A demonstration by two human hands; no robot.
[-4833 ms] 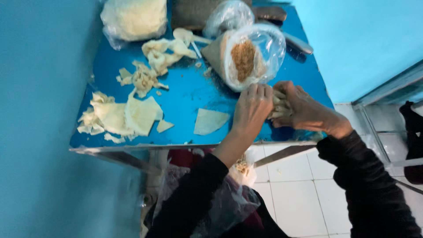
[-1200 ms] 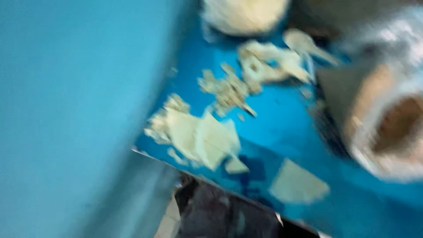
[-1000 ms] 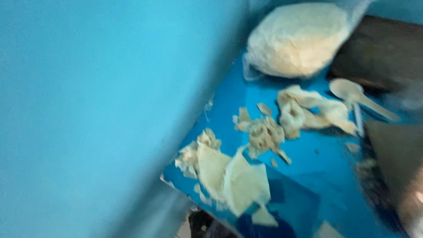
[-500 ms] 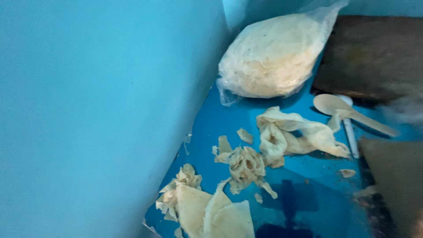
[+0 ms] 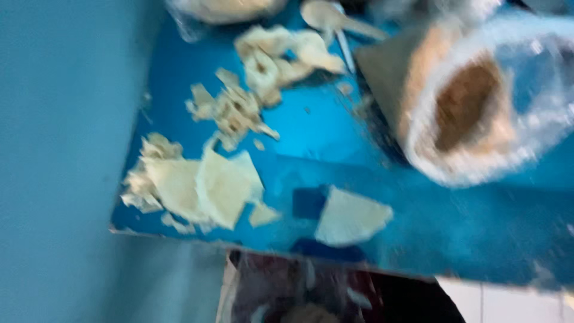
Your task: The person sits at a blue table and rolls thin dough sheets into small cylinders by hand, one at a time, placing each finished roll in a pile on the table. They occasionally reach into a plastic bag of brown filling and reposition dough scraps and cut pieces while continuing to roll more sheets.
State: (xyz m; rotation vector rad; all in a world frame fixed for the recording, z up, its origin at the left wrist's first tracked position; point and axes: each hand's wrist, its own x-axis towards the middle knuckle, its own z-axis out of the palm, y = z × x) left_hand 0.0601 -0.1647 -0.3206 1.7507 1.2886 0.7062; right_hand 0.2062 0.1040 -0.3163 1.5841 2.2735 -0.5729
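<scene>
Head view: neither hand in frame, so grip unreadable. Loose pastry sheet [image 5: 351,216] flat on blue table [image 5: 454,233] near front edge, at seven o'clock from bag of brown filling [image 5: 472,101]; long side roughly nine-to-three. Nearer hand unknowable.

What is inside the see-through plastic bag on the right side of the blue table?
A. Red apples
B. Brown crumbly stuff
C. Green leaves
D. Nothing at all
B: the open mouth of the clear plastic bag shows a brown, crumbly filling, blurred but plainly brown, sitting on the blue table to the right of the pale dough scraps.
</scene>
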